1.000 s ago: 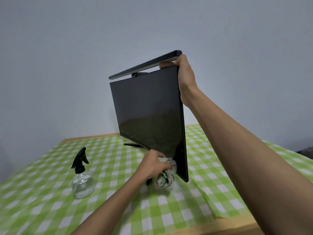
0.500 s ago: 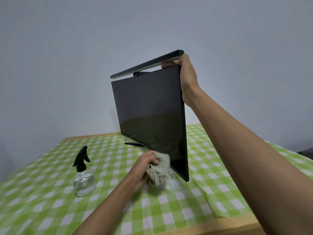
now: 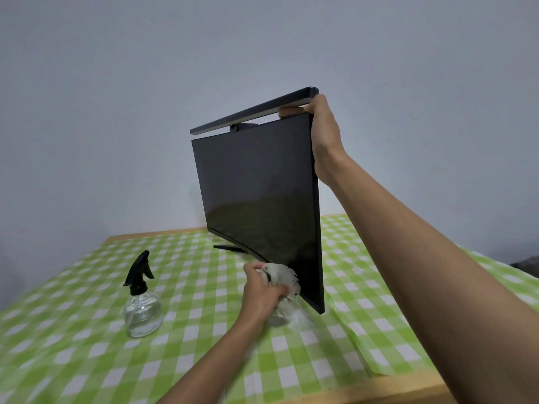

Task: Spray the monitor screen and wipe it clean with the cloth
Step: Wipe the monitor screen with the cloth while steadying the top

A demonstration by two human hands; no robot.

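Note:
A dark monitor point(image 3: 256, 193) stands on the table, its black screen turned toward the left, with a thin light bar point(image 3: 253, 113) mounted on its top edge. My right hand point(image 3: 322, 132) grips the monitor's upper right corner. My left hand point(image 3: 261, 291) holds a crumpled pale cloth point(image 3: 281, 279) pressed against the lower right part of the screen. A clear spray bottle point(image 3: 142, 304) with a black trigger head stands upright on the table to the left, apart from both hands.
The table carries a green and white checked cloth point(image 3: 87, 345), with wooden edges showing at the back and at the front right. A plain grey wall stands behind. The monitor's foot point(image 3: 229, 248) rests near the table's back.
My left hand with the cloth has slid a little left, then back right along the screen's bottom edge. My right hand keeps its hold on the top corner.

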